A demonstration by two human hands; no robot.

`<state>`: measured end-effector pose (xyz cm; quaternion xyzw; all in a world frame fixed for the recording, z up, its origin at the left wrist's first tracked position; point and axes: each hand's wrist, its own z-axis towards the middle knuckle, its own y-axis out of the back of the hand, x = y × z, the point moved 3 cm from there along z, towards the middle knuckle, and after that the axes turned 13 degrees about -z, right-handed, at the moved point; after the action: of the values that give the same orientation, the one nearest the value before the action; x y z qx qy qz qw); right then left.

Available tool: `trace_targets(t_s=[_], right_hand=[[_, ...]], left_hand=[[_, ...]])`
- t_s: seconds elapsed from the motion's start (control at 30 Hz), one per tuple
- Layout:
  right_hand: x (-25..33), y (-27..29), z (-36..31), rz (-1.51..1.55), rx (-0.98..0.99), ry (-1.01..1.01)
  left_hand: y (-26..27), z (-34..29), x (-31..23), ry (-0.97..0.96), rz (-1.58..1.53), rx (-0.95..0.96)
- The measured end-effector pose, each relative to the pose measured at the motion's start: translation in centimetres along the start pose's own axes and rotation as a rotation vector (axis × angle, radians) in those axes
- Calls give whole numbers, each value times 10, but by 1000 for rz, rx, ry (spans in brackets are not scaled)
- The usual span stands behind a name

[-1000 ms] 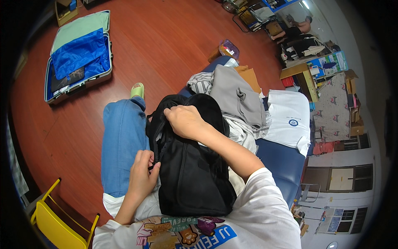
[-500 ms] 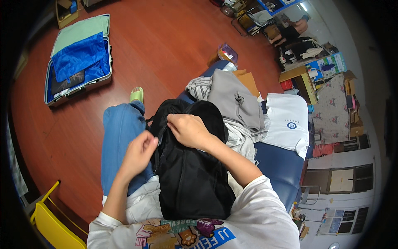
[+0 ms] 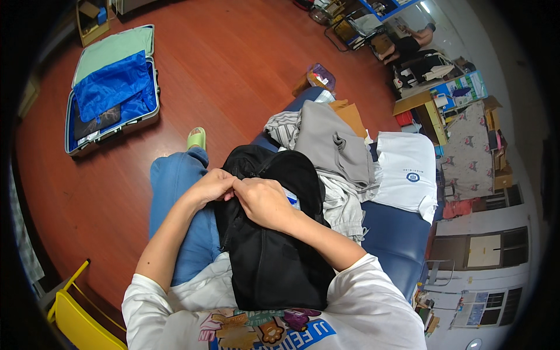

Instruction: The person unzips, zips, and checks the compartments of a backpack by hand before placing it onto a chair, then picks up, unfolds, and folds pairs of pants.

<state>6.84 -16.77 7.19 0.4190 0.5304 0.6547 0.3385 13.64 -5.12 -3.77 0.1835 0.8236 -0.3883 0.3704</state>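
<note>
A black backpack [image 3: 274, 256] lies across my lap, its upper part partly open. My left hand [image 3: 214, 185] and my right hand [image 3: 262, 201] meet at its upper left edge, both closed in a pinch with fingertips touching. They grip the backpack's edge; the exact bit between the fingertips is hidden. Beside my right hand, a small blue-and-white thing [image 3: 291, 199] shows in the backpack's opening.
Folded grey clothing [image 3: 329, 140] and a folded white shirt [image 3: 405, 169] lie on the blue sofa [image 3: 392, 236] to my right. An open suitcase [image 3: 114, 134] with blue bags rests on the floor, far left. A yellow chair [image 3: 87, 321] stands near left. A person [image 3: 414, 41] sits far right.
My left hand has moved up and right to meet my right hand, closing at the backpack's edge. The blue-and-white thing in the opening has come into sight.
</note>
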Motion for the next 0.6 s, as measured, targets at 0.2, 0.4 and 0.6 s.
trace_targets(t_s=[0.2,0.4,0.6], right_hand=[[11,8,9,10,6,87],[61,5,-12,102,290,253],[78,-4,-21,60,369,283]], left_hand=[[15,7,3,-68,-122,4],[22,11,8,-36,-313,-90],[19,12,15,-66,-318,-90]])
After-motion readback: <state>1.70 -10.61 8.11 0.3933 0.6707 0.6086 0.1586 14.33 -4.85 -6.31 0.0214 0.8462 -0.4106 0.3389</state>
